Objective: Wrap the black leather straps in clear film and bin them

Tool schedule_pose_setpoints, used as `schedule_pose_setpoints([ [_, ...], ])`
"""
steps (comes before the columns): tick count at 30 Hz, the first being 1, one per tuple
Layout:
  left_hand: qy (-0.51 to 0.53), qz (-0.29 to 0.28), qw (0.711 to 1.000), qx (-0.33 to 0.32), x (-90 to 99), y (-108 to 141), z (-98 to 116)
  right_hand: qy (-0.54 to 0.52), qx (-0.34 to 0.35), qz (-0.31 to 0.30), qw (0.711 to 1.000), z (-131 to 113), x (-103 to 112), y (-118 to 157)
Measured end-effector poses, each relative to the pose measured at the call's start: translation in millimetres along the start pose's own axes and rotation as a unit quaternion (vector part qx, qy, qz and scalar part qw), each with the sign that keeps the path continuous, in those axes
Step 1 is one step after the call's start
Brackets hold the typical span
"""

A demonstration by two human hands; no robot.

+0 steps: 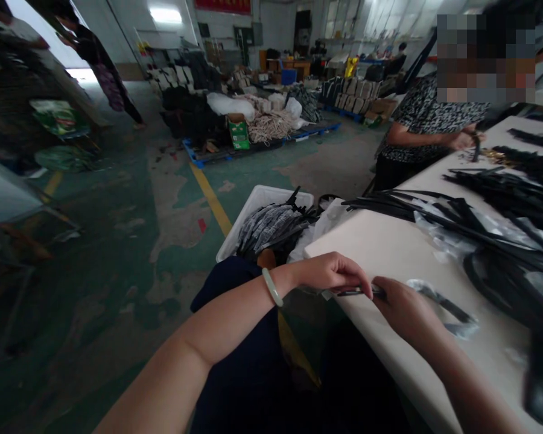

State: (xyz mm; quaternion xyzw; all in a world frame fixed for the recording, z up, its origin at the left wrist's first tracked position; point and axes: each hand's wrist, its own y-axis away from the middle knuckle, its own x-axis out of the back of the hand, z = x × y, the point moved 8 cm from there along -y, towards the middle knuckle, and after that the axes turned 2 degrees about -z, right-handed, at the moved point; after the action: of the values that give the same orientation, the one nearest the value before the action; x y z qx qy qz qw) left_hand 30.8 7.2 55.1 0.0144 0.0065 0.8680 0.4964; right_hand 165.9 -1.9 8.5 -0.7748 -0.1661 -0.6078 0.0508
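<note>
My left hand [337, 274], with a pale bangle [272, 287] on its wrist, has its fingers closed around a thin dark strip [350, 293] at the table's edge. Right beside it, my right hand [396, 300] is closed on the other end of the same strip; the two hands nearly touch. Most of the strip is hidden by the fingers. On the white table [373, 238], just right of my right hand, lies a dark strap with clear plastic wrap [450, 306].
Long black straps [434, 208] and plastic film cover the table's right part. A white bin [235, 238] of wrapped dark strips stands on the floor beyond my knees. Across the table corner, a person in a patterned shirt [419, 111] handles a small dark piece.
</note>
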Motion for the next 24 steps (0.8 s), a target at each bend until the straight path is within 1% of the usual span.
schedule_pose_setpoints([
  [1, -0.015, -0.015, 1.000, -0.010, -1.6, 1.3, 1.2, 0.020, -0.018, -0.002, 1.000, 7.6, 0.2, 2.5],
  [3, -0.043, -0.023, 0.999, -0.022, 0.5, 4.1, 2.1, 0.048, -0.054, -0.005, 0.997, 22.3, -0.4, 8.2],
  [6, -0.044, 0.005, 0.999, -0.011, 13.0, 7.0, 0.1, 0.077, -0.093, -0.012, 0.993, 34.7, -2.4, 15.9],
  [8, -0.030, 0.030, 0.999, 0.012, 20.4, 6.5, -5.0, 0.105, -0.112, -0.005, 0.988, 34.0, 0.0, 19.5],
  [11, 0.019, 0.097, 0.993, 0.064, 27.2, 2.3, -21.4, 0.158, -0.143, 0.033, 0.976, 23.3, 11.1, 21.2],
  [13, 0.072, 0.126, 0.985, 0.093, 23.6, -2.0, -34.6, 0.187, -0.155, 0.059, 0.968, 12.8, 18.0, 19.2],
  [15, 0.098, 0.150, 0.979, 0.101, 18.7, -6.2, -43.5, 0.203, -0.161, 0.069, 0.963, 3.2, 21.2, 15.9],
  [17, 0.086, 0.186, 0.974, 0.099, 19.2, -7.8, -47.2, 0.210, -0.169, 0.068, 0.960, -3.0, 22.2, 13.5],
  [19, 0.048, 0.221, 0.968, 0.105, 25.0, -6.0, -47.6, 0.211, -0.170, 0.066, 0.960, -5.8, 23.4, 13.8],
  [22, 0.008, 0.260, 0.957, 0.131, 40.2, 2.3, -46.2, 0.210, -0.148, 0.064, 0.964, 1.3, 25.7, 21.0],
  [24, 0.011, 0.291, 0.947, 0.138, 52.8, 11.2, -43.7, 0.224, -0.147, 0.062, 0.962, 17.5, 25.9, 29.7],
])
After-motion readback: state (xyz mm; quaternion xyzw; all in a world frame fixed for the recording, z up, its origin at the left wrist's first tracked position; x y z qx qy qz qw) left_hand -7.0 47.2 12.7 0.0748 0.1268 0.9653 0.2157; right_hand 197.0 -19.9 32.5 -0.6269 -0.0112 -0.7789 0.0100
